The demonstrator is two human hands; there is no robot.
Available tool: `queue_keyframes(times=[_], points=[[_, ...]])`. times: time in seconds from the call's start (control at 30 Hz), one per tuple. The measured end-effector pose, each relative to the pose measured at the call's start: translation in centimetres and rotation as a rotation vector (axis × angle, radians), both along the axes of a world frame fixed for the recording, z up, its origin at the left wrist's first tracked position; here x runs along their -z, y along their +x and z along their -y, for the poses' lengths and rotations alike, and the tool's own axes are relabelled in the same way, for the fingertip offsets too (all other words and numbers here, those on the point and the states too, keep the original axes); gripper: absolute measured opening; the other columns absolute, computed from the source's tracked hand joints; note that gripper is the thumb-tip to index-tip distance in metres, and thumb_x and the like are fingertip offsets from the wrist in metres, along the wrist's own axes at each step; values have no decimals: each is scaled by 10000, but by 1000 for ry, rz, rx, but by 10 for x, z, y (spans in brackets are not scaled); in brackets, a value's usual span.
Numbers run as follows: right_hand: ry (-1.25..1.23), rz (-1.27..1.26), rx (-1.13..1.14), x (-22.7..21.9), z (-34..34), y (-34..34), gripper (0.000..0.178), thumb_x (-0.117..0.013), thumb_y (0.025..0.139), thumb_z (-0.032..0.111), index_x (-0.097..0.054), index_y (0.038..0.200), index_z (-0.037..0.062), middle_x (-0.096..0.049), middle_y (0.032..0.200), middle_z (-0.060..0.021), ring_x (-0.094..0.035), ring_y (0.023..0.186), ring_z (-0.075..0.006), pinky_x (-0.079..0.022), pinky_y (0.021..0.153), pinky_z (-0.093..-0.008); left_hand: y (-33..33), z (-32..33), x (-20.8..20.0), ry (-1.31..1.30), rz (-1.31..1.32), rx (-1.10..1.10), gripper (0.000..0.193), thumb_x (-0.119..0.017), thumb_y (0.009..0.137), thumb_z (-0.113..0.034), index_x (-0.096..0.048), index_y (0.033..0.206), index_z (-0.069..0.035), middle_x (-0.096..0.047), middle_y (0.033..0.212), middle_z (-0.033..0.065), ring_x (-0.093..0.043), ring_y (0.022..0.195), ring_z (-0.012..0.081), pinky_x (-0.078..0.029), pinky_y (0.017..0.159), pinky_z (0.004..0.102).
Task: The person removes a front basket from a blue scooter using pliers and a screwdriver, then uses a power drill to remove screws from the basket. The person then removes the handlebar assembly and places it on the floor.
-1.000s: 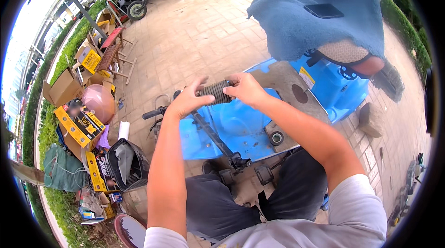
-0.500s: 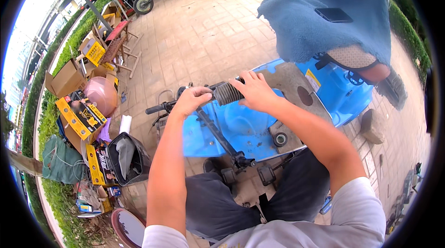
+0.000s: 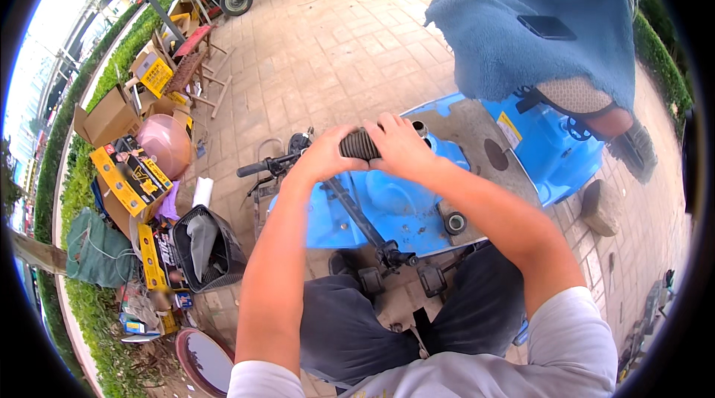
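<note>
The ribbed tube (image 3: 359, 145) is showing dark grey, perhaps leaning brown, since it is lying partly hidden, and its ridges are forming close parallel bands. The vehicle body (image 3: 395, 191) is gleaming bright blue; the towel (image 3: 521, 59) is displaying a duller blue around a black phone (image 3: 547, 27). The seat (image 3: 575, 93) is bearing a tan woven pattern. The paving (image 3: 335, 55) is spreading beige in brick-like lines. A box (image 3: 128, 176) is pairing yellow with black, a sack (image 3: 99, 245) is showing dark green, and the shirt (image 3: 462, 373) is looking light grey.
</note>
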State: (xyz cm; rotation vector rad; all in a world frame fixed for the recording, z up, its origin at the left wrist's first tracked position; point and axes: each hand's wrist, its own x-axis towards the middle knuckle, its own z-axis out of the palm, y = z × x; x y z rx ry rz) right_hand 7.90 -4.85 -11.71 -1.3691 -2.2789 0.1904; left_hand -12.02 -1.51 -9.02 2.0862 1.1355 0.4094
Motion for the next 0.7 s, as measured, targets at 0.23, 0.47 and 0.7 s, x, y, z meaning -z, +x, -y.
queue_keyframes(times=[0.23, 0.47, 0.7], points=[[30, -70, -70, 13, -16, 42, 293, -760, 760, 179, -646, 978, 20, -561, 992, -144, -596, 911, -357, -497, 800, -449, -36, 2, 18, 221, -103, -61, 665, -830, 662, -289, -603, 1248, -72, -616, 1220, 135, -549, 1139, 315, -437, 988, 414], [127, -44, 11, 1, -14, 38, 223, -718, 808, 196, -640, 976, 72, -570, 1003, -108, -577, 988, -324, -461, 837, -447, -102, 32, 73, 317, -438, -442, 812, -800, 710, -374, -467, 1408, -125, -370, 1481, 131, -291, 1375, 371, -233, 1142, 462], [212, -146, 165, -34, -16, 44, 275, -721, 808, 196, -662, 1042, 63, -597, 1059, -143, -574, 977, -367, -468, 827, -444, -9, -5, 34, 232, -71, -189, 497, -711, 829, -369, -603, 1170, -24, -627, 1101, 236, -572, 1057, 397, -448, 908, 448]])
